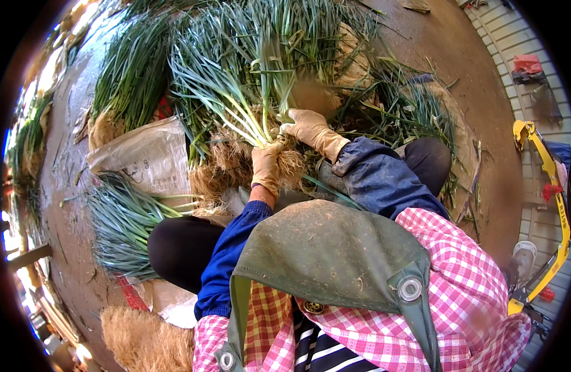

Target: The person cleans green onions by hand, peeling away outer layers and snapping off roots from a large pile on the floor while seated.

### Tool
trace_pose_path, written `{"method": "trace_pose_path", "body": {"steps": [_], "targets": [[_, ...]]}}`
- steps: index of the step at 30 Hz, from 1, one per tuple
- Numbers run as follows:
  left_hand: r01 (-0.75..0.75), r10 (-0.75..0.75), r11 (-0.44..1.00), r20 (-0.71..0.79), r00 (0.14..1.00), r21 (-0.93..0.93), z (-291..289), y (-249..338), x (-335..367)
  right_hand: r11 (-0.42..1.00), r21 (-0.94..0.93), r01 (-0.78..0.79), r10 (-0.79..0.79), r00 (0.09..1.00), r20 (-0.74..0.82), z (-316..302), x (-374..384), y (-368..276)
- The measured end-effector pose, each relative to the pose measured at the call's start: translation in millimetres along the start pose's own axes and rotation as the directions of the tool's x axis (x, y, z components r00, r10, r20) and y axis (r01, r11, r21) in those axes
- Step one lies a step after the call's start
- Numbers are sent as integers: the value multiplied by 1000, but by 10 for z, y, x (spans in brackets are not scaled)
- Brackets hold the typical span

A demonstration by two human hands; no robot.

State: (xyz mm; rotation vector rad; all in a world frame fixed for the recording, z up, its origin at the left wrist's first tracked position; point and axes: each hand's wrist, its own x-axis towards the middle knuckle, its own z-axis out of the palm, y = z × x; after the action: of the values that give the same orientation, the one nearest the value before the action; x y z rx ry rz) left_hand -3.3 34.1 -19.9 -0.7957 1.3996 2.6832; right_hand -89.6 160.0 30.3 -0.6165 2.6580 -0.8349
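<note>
My left hand (pixel 266 166), in a beige work glove, is closed round a few green onions (pixel 247 119) just above their roots. Their pale stalks and long leaves fan up and to the left, while the stringy roots (pixel 291 162) stick out beside the glove. Close by on the right, my right hand (pixel 312 131), gloved the same way, pinches the lower end of a green onion stalk (pixel 285 99) with thumb and fingers. Beyond both hands lies a large heap of green onions (pixel 298 37), leaves pointing away and tan roots (pixel 211 173) toward me.
Tied-looking bundles of green onions lie at the far left (pixel 130 74) and near left (pixel 121 226), beside a printed sack (pixel 149 158). Loose leaves (pixel 415 105) litter the right. A root pile (pixel 146 341) sits at lower left. A yellow curved frame (pixel 561 211) stands at far right.
</note>
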Motion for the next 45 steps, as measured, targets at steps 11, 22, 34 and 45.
{"method": "trace_pose_path", "body": {"steps": [11, 22, 34, 45], "targets": [[-63, 63, 998, -34, 997, 8, -58, -17, 19, 53, 951, -306, -268, 913, 309, -236, -66, -30], [-126, 125, 990, 32, 992, 57, -48, -77, 81, 984, 146, -100, 61, 966, 249, 75, -55, -126], [69, -95, 969, -102, 990, -237, -165, -51, 33, 928, -25, 372, -372, 924, -86, 241, -228, -288], [110, -125, 980, -81, 989, -166, 12, 127, -98, 542, 754, -371, 326, 920, 219, -48, 121, 292]]}}
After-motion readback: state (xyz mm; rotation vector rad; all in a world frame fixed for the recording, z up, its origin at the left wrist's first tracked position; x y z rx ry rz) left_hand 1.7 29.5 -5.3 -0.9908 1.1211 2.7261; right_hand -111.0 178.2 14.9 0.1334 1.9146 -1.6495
